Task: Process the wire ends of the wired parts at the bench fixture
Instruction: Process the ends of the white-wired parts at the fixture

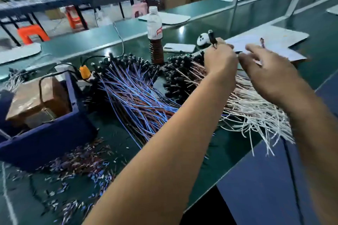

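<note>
My left hand (pixel 220 58) reaches over the pile of white-and-brown wired parts (pixel 252 107) and grips one black-bodied part (pixel 212 39), whose end sticks up above the knuckles. Beside it my right hand (pixel 268 71) hovers over the same pile with fingers loosely spread; a thin part (pixel 262 42) pokes up behind it, and whether the hand holds it I cannot tell. A second pile with blue and brown wires (pixel 135 95) lies in the middle of the bench. The dark blue box fixture (pixel 45 133) stands at the left, with a brown block (pixel 36 97) inside.
Cut insulation scraps (pixel 78 166) litter the green bench in front of the fixture. A bottle (pixel 155 36), a white phone (pixel 180 48), a panda-shaped item (pixel 202 39) and papers (pixel 270 42) sit behind the piles. An orange-capped sensor (pixel 85 73) stands by the fixture.
</note>
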`<control>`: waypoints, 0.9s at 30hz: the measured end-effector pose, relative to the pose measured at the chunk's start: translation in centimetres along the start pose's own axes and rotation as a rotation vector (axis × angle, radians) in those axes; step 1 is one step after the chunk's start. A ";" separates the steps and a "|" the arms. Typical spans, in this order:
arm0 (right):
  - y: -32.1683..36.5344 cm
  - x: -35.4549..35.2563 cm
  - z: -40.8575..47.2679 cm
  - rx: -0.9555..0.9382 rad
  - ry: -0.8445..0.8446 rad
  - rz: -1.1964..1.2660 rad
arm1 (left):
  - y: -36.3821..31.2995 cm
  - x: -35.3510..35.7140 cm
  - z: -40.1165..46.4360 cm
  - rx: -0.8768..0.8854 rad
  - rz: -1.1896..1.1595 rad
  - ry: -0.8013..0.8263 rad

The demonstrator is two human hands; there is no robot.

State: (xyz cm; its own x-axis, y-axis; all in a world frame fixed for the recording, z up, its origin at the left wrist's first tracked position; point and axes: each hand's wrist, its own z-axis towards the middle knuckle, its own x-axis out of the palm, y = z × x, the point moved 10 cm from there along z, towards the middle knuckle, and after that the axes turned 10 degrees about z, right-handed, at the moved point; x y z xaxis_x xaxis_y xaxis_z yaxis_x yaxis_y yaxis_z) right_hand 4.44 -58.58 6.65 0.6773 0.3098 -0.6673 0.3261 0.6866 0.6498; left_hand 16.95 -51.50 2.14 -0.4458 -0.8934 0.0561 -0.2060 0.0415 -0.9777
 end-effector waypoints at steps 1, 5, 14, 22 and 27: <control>0.2 1.2 -0.3 0.051 0.116 0.127 | 0.0 0.5 0.0 -0.012 -0.051 0.001; -0.2 1.6 -0.2 0.061 0.170 0.214 | -0.2 0.4 0.5 -0.055 -0.085 0.011; -1.9 0.9 3.2 -0.097 -0.147 -0.189 | 2.4 -0.4 2.9 -0.170 0.229 0.224; -6.4 10.9 2.4 0.175 0.493 -0.463 | 4.4 -3.7 -0.8 -0.195 0.286 0.400; 1.4 8.7 2.2 -0.017 0.171 -0.296 | 4.7 -9.4 -5.5 -0.091 0.544 0.619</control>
State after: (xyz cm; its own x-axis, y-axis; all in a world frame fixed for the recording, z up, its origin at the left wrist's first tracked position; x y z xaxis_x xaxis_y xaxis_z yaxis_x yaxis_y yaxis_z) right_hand 12.29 -56.35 2.57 0.4341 0.2009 -0.8782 0.4799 0.7734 0.4141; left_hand 15.37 -40.45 -1.84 -0.8968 -0.3318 -0.2926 0.1189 0.4563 -0.8818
